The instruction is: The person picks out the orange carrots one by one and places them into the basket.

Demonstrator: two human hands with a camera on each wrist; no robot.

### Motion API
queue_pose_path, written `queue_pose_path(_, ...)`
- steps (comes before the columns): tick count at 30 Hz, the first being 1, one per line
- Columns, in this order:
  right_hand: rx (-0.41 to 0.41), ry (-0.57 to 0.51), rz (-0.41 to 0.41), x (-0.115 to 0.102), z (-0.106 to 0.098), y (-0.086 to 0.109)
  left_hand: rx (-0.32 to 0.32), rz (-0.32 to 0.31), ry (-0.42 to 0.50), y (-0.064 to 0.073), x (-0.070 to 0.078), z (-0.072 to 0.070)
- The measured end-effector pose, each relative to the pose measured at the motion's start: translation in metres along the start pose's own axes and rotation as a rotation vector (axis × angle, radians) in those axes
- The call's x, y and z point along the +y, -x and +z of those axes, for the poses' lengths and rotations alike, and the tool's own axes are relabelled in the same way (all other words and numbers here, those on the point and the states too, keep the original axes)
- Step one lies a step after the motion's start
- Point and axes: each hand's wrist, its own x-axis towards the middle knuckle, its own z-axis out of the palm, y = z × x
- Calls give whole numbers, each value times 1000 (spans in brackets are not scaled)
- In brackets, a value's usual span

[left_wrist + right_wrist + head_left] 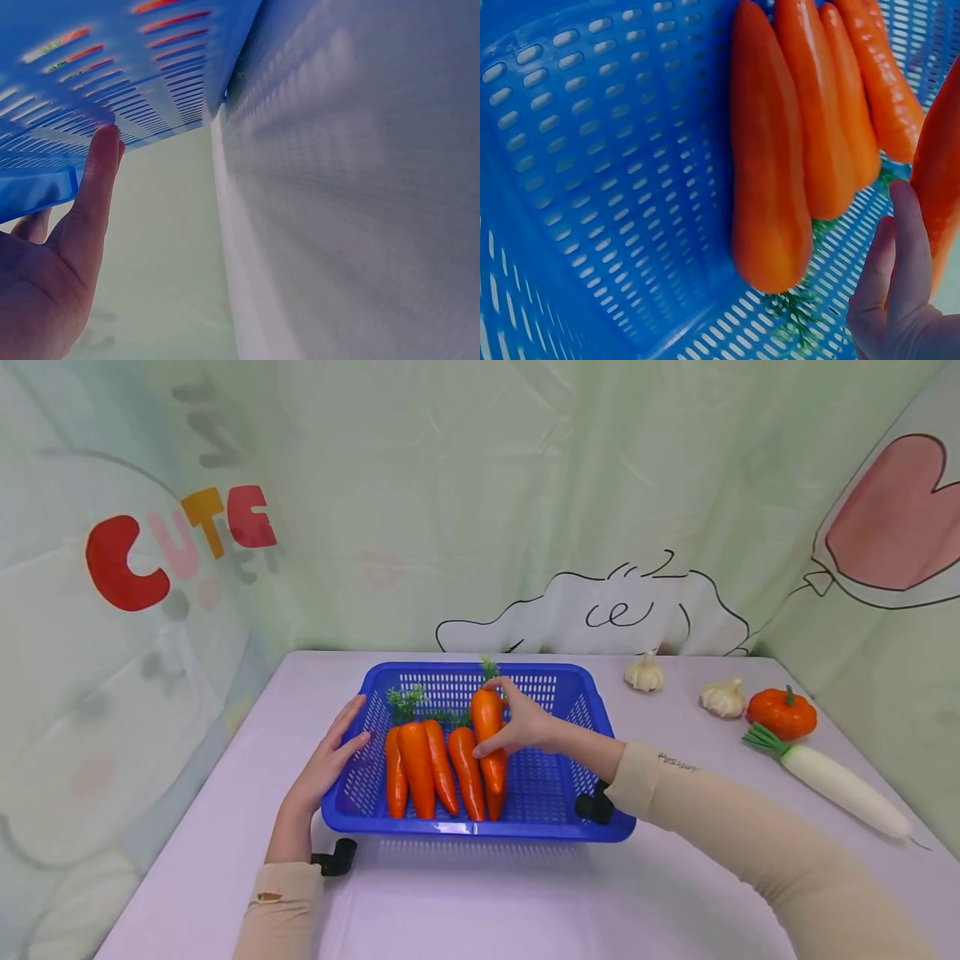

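Note:
Between thumb and fingers my right hand (525, 722) pinches an orange carrot (487, 710) with a green top, held over the blue plastic basket (551, 829). In the right wrist view this carrot (941, 157) stands at the right edge, beside the fingers (910, 247). Several more carrots (417, 768) lie side by side in the basket, leafy tops towards its back wall. My left hand (322, 768) holds the basket's left rim, the thumb over it. In the left wrist view, a finger (97, 180) lies along the slotted outer wall (150, 82) below the rim.
On the white table (420, 910), right of the basket, are two garlic bulbs (644, 674), a small orange pumpkin (782, 715) and a long white radish (843, 789). A printed curtain (390, 527) hangs behind the table. Black wrist devices (337, 857) sit at both cuffs.

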Motion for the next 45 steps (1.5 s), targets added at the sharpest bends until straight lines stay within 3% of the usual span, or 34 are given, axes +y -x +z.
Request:
queue_pose_path(4,-3,-10,14,3,6,-4,7,12,-12,-4,-12,0)
queue_pose_path(17,30,106,28,14,16,-16,11,5,-11,-5,-13,0)
queue_pose_path(20,50,145,29,15,18,-17,3,-7,1,-3,-7,0)
queue_pose_path(27,87,211,36,16,20,-15,-10,-19,-14,8,23,3)
queue_pose_path(31,87,189,59,16,20,-14,-12,-26,-23,9,28,4)
queue_pose_path(34,81,160,68,16,19,-14,-11,-30,-21,8,22,3)
queue_pose_path(38,83,138,61,13,16,-13,-13,-31,-40,1,4,-2)
queue_pose_path(41,85,96,69,9,13,-13,-26,-5,-95,-4,-8,-6)
queue_pose_path(45,64,16,73,2,7,-11,-36,53,-183,-8,-13,-10)
